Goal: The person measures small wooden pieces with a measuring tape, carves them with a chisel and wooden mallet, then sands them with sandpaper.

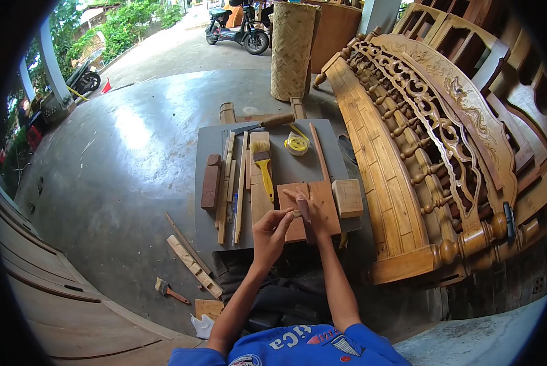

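- Outdoors on a concrete floor (133,171), a grey desk (209,140) carries a flat wooden board (322,195) near its front right edge.
- Left hand (270,232) pinches a small piece at the board's left edge, fingers pressed together.
- Right hand (307,204) lies on the board, holding a dark stick (306,222).
- Wooden block (347,197) sits just beside; yellow brush (262,165) lies further left.

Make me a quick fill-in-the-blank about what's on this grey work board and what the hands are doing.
1. The paintbrush lying on the grey board has a ____ handle.
2. The right hand presses on a flat ____ panel.
3. The small wooden block sits to the ____ of that panel.
4. Near the board's far edge lies a coiled yellow ____.

Missing words: yellow; wooden; right; tape
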Available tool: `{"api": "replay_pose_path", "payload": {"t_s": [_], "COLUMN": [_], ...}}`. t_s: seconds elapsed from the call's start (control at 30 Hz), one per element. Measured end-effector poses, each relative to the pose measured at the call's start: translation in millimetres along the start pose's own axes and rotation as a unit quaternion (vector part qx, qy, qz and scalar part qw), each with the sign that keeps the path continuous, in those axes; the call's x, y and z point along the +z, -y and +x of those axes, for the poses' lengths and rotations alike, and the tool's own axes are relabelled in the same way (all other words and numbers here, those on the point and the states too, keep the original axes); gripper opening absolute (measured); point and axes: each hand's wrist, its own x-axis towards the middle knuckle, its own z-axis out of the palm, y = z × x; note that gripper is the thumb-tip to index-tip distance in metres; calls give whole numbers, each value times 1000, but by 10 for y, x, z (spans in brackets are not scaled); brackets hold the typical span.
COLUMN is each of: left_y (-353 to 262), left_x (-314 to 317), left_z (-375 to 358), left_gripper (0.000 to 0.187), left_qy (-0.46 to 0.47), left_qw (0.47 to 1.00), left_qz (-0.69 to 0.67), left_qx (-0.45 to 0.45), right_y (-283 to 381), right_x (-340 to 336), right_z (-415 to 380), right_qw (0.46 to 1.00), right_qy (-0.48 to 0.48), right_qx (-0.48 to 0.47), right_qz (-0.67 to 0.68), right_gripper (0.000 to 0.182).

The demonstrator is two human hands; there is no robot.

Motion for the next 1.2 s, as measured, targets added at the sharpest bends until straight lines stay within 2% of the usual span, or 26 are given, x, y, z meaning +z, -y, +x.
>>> {"api": "replay_pose_path", "payload": {"t_s": [0.27,0.37,0.47,0.57,0.63,0.7,0.77,0.83,0.87,0.9,0.93,1.0,1.03,1.07,1.17,1.2], "left_y": [46,-35,-38,-20,-28,-96,-14,33,7,-21,-56,-83,-70,-39,-11,-25], "left_x": [-22,-41,49,-12,0,-8,13,68,54,57,62,52,48,56,60,34], "left_z": [1,10,-31,-3,1,24,54,14,8,-2,6,33,39,49,33,29], "left_gripper": [16,16,14,14,14,14,14,14,14,14,14,14,14,14,11,10], "left_qy": [6,15,13,9,-12,-26,-3,12,19,14,11,-1,2,4,11,17], "left_qw": [1000,999,999,997,1000,999,1000,999,997,999,1000,1000,1000,1000,1000,999], "left_qz": [1,13,21,80,11,-18,2,16,60,40,20,-5,-4,-6,17,34], "left_qx": [-8,-28,23,16,-7,-37,-6,26,32,13,-2,-9,-5,0,-8,-9], "right_y": [-50,188,897,1135,777,612,613,994,1115,1157,1067,478,507,565,1127,987], "right_x": [28,42,83,75,80,50,31,20,17,26,14,-7,-28,45,22,53], "right_z": [24,7,9,-18,25,91,47,-52,-98,-115,-73,24,98,30,-105,-63], "right_qw": [1000,999,997,993,995,993,996,995,991,986,988,998,998,983,992,994], "right_qy": [3,3,12,47,58,70,61,43,42,39,51,51,50,54,32,20], "right_qx": [6,9,-22,-44,37,62,24,-25,-47,-71,-53,-16,1,57,-116,-96], "right_qz": [12,32,67,95,76,68,69,90,116,143,139,23,-38,165,29,38], "right_gripper": [46,46,45,47,48,49,49,50,51,51,56,61,64,64,57,55]}}
